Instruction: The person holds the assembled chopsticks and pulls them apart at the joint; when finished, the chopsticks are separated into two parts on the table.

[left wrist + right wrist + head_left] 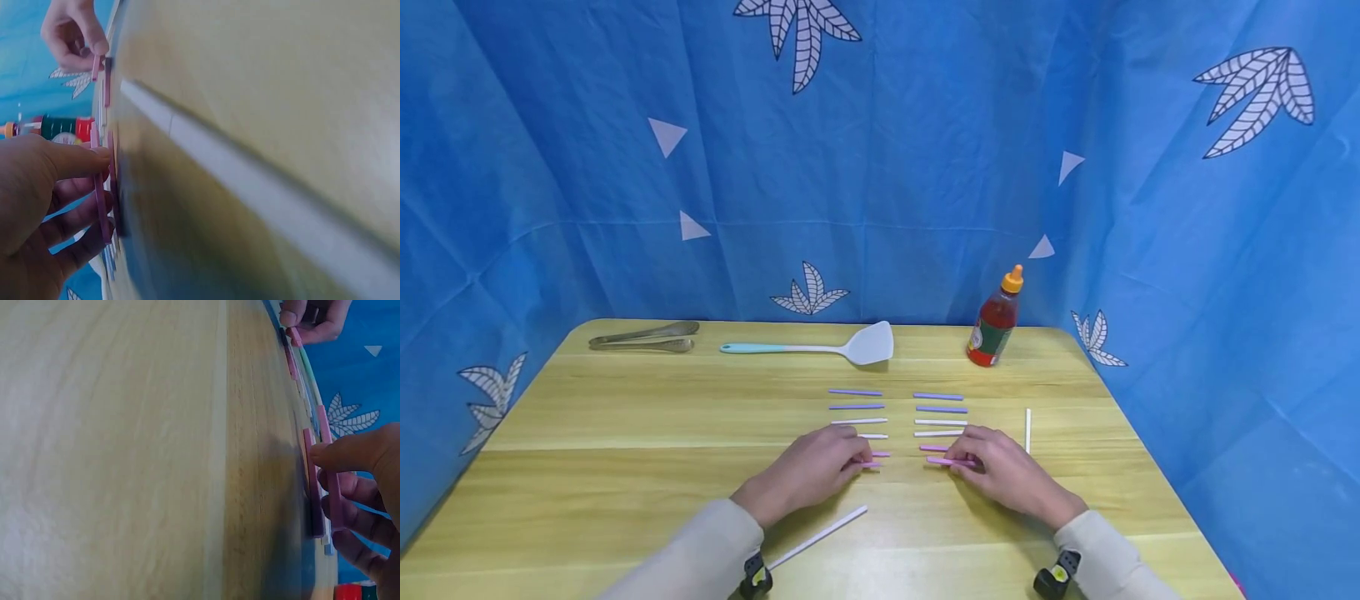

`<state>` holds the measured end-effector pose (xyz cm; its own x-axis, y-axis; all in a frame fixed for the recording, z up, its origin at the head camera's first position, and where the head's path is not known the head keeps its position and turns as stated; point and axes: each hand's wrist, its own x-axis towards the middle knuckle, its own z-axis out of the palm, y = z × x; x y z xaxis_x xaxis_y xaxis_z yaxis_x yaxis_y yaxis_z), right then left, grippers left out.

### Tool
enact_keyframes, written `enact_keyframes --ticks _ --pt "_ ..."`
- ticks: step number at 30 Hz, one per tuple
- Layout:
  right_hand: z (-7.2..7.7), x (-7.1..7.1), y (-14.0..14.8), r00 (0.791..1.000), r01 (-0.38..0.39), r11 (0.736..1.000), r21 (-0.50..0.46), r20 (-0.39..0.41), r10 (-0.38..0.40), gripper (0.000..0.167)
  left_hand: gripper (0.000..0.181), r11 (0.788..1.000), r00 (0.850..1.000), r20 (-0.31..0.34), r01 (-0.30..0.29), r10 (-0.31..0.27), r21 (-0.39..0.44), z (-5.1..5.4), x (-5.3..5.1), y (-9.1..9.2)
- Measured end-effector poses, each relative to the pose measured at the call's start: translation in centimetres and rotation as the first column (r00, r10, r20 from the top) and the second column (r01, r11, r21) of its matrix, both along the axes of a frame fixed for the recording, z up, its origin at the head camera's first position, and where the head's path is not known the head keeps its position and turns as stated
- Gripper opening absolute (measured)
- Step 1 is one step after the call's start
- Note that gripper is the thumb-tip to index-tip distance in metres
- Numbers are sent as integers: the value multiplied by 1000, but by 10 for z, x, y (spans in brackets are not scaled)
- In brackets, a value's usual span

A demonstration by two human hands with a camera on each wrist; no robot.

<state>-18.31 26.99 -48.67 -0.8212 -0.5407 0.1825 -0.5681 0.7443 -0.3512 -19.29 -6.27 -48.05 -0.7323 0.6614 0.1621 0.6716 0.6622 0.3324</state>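
My left hand (820,467) pinches a pink stick (100,206) between thumb and fingers, just off the table. Close beside it lies another pink stick (114,187). Opposite, my right hand (1007,471) holds a pink stick (333,494) in the same way, and a second pink stick (313,487) lies next to that one. Beyond the hands, short sticks form two columns of level rows. Purple sticks (855,392) are farthest back in the left column, with white sticks (859,421) nearer. The right column matches, with purple sticks (937,397) and white sticks (940,422). My left fingers partly cover the nearer sticks.
A longer white stick (820,537) lies slanted by the left forearm. Another white stick (1027,431) points away from me at the right. Along the back are metal tongs (643,336), a white spatula (868,344) and an upright sauce bottle (992,329). A blue curtain (880,167) hangs behind.
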Motion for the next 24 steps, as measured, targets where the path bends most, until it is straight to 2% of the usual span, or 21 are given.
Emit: enact_keyframes --ticks 5,9,19,24 --pt "0 0 0 1000 -17 1000 15 -24 17 11 7 1000 1000 21 18 -18 -25 -2 1 9" --pt "-2 0 0 999 -20 1000 23 -34 20 10 6 999 999 51 8 -7 -31 -2 1 11" --pt "-6 0 0 1000 -9 1000 -2 -22 9 13 9 999 993 116 -33 33 -3 1 2 -2" --pt "-7 1 0 999 3 1000 2 -32 -3 13 9 1000 989 148 -29 28 8 1 2 -12"
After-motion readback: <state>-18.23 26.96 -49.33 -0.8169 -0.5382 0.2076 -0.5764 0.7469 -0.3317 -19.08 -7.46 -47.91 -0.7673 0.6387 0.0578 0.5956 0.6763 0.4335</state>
